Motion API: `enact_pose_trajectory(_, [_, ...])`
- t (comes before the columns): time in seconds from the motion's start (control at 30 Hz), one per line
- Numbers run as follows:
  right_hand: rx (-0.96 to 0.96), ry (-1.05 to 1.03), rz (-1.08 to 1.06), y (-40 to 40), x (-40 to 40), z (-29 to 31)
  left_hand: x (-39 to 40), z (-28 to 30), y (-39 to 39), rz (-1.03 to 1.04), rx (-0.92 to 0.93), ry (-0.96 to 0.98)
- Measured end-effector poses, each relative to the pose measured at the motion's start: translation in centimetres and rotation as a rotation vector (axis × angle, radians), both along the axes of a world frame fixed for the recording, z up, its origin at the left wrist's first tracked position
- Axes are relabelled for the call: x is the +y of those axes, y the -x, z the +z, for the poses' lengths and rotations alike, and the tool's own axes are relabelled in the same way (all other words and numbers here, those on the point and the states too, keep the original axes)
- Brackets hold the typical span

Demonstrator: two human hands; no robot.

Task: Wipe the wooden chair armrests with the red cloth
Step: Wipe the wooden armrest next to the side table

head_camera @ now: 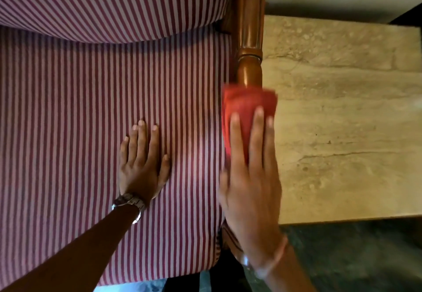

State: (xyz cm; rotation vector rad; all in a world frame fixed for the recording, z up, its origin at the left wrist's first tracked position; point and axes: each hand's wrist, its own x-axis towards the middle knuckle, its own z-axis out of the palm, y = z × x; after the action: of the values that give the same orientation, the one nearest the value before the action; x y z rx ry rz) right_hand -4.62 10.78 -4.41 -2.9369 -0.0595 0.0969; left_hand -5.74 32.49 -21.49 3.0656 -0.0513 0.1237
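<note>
A polished wooden armrest (249,31) runs down the right side of the striped chair. The red cloth (245,106) is draped over its near part. My right hand (251,177) lies flat on the cloth with fingers stretched forward, pressing it onto the armrest; the wood under the hand is hidden. My left hand (141,161), with a metal watch at the wrist, rests palm down and fingers spread on the seat cushion (91,120), apart from the cloth. The hand and cloth look slightly blurred.
The striped back cushion (109,1) bulges over the seat at the top. Right of the armrest lies a beige marble floor slab (342,120), with darker flooring (354,257) below it and a dark object at the top right corner.
</note>
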Motion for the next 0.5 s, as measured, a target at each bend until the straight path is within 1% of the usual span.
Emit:
enact_pose_trajectory(0.03, [0.021, 0.018, 0.036, 2.0, -0.4, 0.1, 0.0, 0.0, 0.1, 0.0, -0.002, 0.013])
enact_pose_trajectory(0.1, [0.009, 0.051, 0.069, 0.6, -1.0, -0.7, -0.1, -0.1, 0.0, -0.005, -0.005, 0.02])
enact_pose_trajectory(0.23, [-0.056, 0.054, -0.01, -11.0, 1.0, -0.6, 0.1, -0.1, 0.1, -0.004, 0.005, 0.016])
enact_pose_trajectory(0.3, [-0.092, 0.035, -0.063, -13.2, 1.2, -0.9, 0.0, -0.2, 0.0, -0.009, -0.012, -0.003])
enact_pose_trajectory(0.33, [-0.104, 0.025, -0.064, -12.3, 0.9, -1.0, -0.1, -0.4, 0.0, -0.007, -0.018, -0.021])
enact_pose_trajectory(0.4, [-0.077, 0.009, -0.054, -7.5, 0.5, -0.9, 0.1, -0.7, 0.1, 0.002, -0.004, -0.053])
enact_pose_trajectory(0.5, [-0.011, -0.032, -0.022, 0.1, 0.0, -0.7, 0.3, -0.5, 0.2, -0.02, 0.015, -0.011])
